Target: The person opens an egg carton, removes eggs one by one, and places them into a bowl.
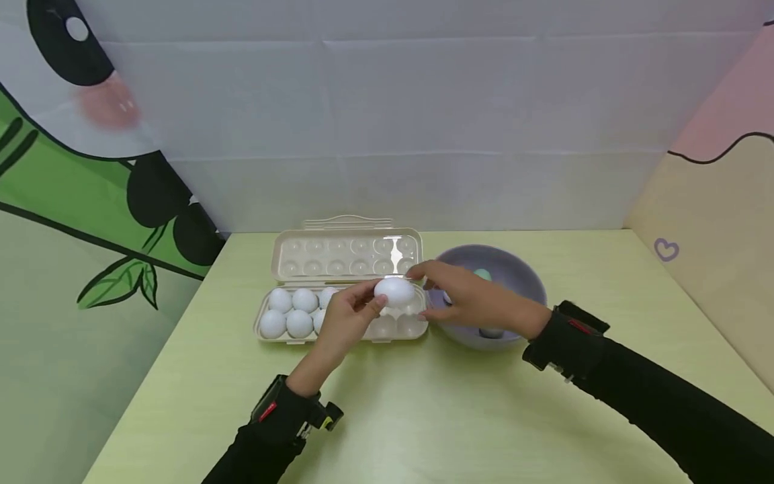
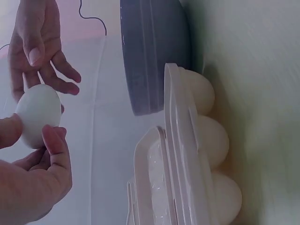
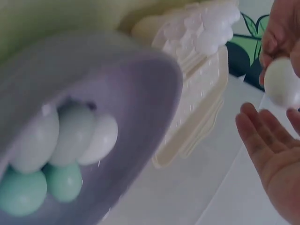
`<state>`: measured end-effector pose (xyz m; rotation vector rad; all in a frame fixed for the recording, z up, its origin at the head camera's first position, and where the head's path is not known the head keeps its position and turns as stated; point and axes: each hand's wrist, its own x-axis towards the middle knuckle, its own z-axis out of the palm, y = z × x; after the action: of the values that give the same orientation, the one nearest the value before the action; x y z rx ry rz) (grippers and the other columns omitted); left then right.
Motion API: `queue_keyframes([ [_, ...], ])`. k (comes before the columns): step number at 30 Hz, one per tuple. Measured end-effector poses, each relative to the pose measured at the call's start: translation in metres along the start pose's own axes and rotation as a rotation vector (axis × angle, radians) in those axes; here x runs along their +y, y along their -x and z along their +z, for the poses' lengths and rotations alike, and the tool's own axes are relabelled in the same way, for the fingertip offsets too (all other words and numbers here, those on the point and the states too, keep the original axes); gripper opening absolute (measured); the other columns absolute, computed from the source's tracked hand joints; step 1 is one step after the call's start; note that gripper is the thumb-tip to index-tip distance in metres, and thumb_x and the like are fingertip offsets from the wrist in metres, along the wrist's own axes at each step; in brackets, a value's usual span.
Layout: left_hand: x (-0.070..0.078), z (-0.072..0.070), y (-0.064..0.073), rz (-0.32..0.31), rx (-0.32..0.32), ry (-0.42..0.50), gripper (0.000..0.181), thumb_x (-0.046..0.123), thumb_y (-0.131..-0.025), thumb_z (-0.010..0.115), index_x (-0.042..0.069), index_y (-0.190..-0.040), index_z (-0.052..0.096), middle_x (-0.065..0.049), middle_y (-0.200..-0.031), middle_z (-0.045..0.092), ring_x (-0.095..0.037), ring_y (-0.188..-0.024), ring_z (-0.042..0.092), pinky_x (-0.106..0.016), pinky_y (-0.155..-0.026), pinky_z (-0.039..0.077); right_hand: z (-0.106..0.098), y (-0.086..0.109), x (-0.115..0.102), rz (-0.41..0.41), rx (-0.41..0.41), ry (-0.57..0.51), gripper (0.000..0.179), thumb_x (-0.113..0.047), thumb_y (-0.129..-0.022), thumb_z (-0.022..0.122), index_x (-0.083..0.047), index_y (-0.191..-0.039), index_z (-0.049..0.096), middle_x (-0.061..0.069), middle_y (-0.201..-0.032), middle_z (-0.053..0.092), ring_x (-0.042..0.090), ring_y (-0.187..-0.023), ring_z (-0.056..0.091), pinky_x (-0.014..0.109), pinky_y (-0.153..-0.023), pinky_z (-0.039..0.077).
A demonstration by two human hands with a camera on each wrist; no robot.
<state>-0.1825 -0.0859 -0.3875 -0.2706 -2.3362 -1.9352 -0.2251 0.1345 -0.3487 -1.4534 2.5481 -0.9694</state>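
A white egg [image 1: 394, 292] is pinched between the thumb and fingers of my left hand [image 1: 351, 312], raised over the egg carton [image 1: 417, 327]. My right hand [image 1: 465, 294] hovers just right of that egg with its fingers spread and nothing in them; a gap shows between them in the right wrist view. The carton lies with its lid [image 1: 347, 255] laid back, and several white eggs [image 1: 300, 323] fill its left cups. Cups at its right end hold no eggs. Beneath my right hand stands a grey-purple bowl [image 3: 140, 93] with white, grey and green eggs [image 3: 64, 182] inside.
The carton and bowl stand side by side on a pale yellow-green table [image 1: 435, 417]. Behind the table hangs a light grey cloth backdrop [image 1: 423, 121], with printed cartoon side panels at left and right.
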Motion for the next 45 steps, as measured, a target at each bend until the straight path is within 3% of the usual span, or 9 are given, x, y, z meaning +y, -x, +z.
queue_keyframes([
  [8, -0.002, 0.008, 0.006, 0.058, -0.079, -0.008, 0.029, 0.011, -0.086, 0.060, 0.003, -0.114, 0.057, -0.014, -0.098, 0.061, -0.030, -0.082, 0.057, -0.024, -0.066, 0.048, 0.025, -0.005, -0.012, -0.033, 0.164, -0.032, 0.038, -0.016, -0.081, 0.066, -0.013, -0.111, 0.042, -0.005, -0.106, 0.047, 0.010, -0.087, 0.048, 0.030, -0.073, 0.046],
  [14, -0.001, 0.002, 0.009, 0.072, -0.119, -0.131, 0.035, 0.024, -0.089, 0.058, 0.011, -0.121, 0.053, -0.005, -0.102, 0.061, -0.018, -0.085, 0.054, -0.028, -0.066, 0.046, 0.022, -0.004, -0.013, -0.047, 0.171, -0.027, 0.037, -0.012, -0.079, 0.068, -0.012, -0.108, 0.044, -0.002, -0.105, 0.049, 0.012, -0.085, 0.049, 0.030, -0.072, 0.047],
  [19, -0.006, -0.014, 0.011, 0.136, -0.104, -0.229, 0.038, 0.028, -0.091, 0.054, 0.011, -0.124, 0.050, -0.001, -0.110, 0.060, -0.013, -0.092, 0.053, -0.030, -0.069, 0.046, 0.009, -0.002, -0.010, -0.005, 0.180, 0.030, 0.039, -0.010, -0.077, 0.069, -0.011, -0.108, 0.046, 0.000, -0.107, 0.050, 0.013, -0.088, 0.051, 0.031, -0.074, 0.047],
  [23, -0.016, -0.035, 0.016, 0.182, -0.065, -0.351, 0.037, 0.024, -0.091, 0.053, 0.009, -0.124, 0.050, -0.001, -0.111, 0.060, -0.013, -0.094, 0.053, -0.030, -0.068, 0.045, -0.004, 0.006, -0.002, 0.103, 0.174, 0.045, 0.035, -0.010, -0.078, 0.067, -0.012, -0.107, 0.047, 0.001, -0.106, 0.050, 0.016, -0.088, 0.049, 0.035, -0.072, 0.047],
  [27, -0.028, -0.060, 0.026, 0.166, -0.030, -0.481, 0.038, 0.020, -0.089, 0.054, 0.005, -0.124, 0.049, -0.005, -0.111, 0.060, -0.017, -0.094, 0.053, -0.032, -0.066, 0.045, -0.016, 0.016, 0.013, 0.225, 0.141, 0.067, 0.032, -0.012, -0.079, 0.065, -0.012, -0.105, 0.048, 0.001, -0.103, 0.050, 0.019, -0.087, 0.048, 0.034, -0.071, 0.046],
  [34, -0.047, -0.096, 0.040, 0.208, -0.027, -0.766, 0.033, 0.013, -0.084, 0.059, 0.004, -0.115, 0.055, -0.013, -0.108, 0.058, -0.029, -0.096, 0.049, -0.045, -0.078, 0.042, -0.030, 0.037, 0.043, 0.445, 0.044, 0.222, 0.031, -0.011, -0.077, 0.064, -0.007, -0.103, 0.049, 0.009, -0.098, 0.051, 0.023, -0.085, 0.048, 0.037, -0.070, 0.043],
  [39, -0.052, -0.105, 0.045, 0.205, -0.058, -0.806, 0.030, 0.013, -0.083, 0.060, 0.004, -0.112, 0.057, -0.013, -0.109, 0.058, -0.031, -0.096, 0.049, -0.046, -0.077, 0.043, -0.027, 0.047, 0.052, 0.604, -0.037, 0.324, 0.027, -0.009, -0.074, 0.059, -0.001, -0.097, 0.047, 0.013, -0.090, 0.050, 0.026, -0.079, 0.047, 0.039, -0.067, 0.041],
  [45, -0.056, -0.108, 0.048, 0.187, -0.083, -0.812, 0.031, 0.014, -0.084, 0.060, 0.003, -0.112, 0.056, -0.015, -0.112, 0.057, -0.032, -0.098, 0.049, -0.046, -0.078, 0.043, -0.018, 0.047, 0.051, 0.715, -0.123, 0.379, 0.021, -0.006, -0.075, 0.054, 0.002, -0.092, 0.046, 0.013, -0.082, 0.049, 0.025, -0.071, 0.046, 0.037, -0.059, 0.038],
])
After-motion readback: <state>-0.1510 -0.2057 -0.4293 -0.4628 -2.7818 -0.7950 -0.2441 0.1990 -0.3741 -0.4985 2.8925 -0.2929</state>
